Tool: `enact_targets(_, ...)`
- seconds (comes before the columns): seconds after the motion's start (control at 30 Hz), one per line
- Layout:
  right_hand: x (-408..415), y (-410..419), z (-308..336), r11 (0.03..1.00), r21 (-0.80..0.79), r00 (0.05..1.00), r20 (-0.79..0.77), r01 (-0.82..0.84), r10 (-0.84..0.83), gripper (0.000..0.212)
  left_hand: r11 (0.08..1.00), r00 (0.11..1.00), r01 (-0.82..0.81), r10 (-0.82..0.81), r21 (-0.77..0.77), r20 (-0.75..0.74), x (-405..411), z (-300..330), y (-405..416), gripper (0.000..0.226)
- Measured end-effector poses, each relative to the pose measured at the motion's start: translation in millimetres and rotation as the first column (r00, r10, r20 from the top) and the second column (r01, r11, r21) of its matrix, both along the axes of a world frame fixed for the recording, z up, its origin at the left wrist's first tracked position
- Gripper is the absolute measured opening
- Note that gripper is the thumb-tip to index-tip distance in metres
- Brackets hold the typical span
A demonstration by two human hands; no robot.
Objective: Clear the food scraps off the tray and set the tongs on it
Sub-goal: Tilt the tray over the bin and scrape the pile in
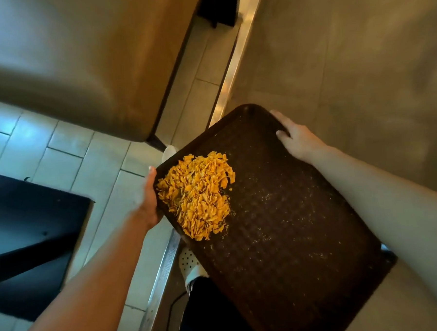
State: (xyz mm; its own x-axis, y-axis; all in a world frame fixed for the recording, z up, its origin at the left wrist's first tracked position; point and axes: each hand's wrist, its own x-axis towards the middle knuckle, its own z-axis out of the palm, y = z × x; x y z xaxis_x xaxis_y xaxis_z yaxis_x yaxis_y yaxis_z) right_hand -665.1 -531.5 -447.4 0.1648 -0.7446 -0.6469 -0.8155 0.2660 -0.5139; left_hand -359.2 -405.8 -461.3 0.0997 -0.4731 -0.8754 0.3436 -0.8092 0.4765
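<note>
A dark brown textured tray [286, 227] is held in the air, tilted down toward its left edge. A heap of orange-yellow food scraps [197, 194] is gathered against that left rim, and fine crumbs are scattered over the rest of the surface. My left hand [148, 197] grips the tray's left edge beside the heap. At the far right edge my right hand [296, 141] holds the rim, with its thumb on top. No tongs are in view.
A steel counter [358, 56] lies under and to the right of the tray, its shiny edge [235, 70] running up the middle. Another steel surface [67, 59] is at upper left. Below are pale floor tiles [60, 158], a dark object [26, 238] at left, and a white shoe [189, 265].
</note>
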Motion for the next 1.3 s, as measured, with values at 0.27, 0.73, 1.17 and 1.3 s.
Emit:
enact_targets(0.27, -30.3, 19.9, -56.7, 0.998, 0.029, 0.986, -0.157, 0.057, -0.052, 0.052, 0.998, 0.999, 0.046, -0.046, 0.035, -0.011, -30.6, -66.6, -0.6, 0.052)
enact_targets(0.73, -71.9, 60.2, -94.6, 0.985, -0.011, 0.953, -0.251, 0.175, -0.172, 0.053, 0.985, 0.994, 0.047, -0.062, 0.168, 0.087, -58.9, -134.7, 21.0, 0.055)
enact_targets(1.17, -85.3, 73.8, -92.0, 0.978, 0.001, 0.924, -0.329, 0.206, -0.195, 0.052, 0.711, 0.369, 0.697, -0.464, 0.089, 0.805, -56.8, -112.2, 53.8, 0.038)
enact_targets(1.3, -78.4, 73.8, -91.3, 0.979, 0.007, 0.922, -0.34, 0.203, -0.188, 0.051, 0.562, 0.237, 0.814, -0.557, 0.15, 0.796, -67.4, -115.1, 59.1, 0.04)
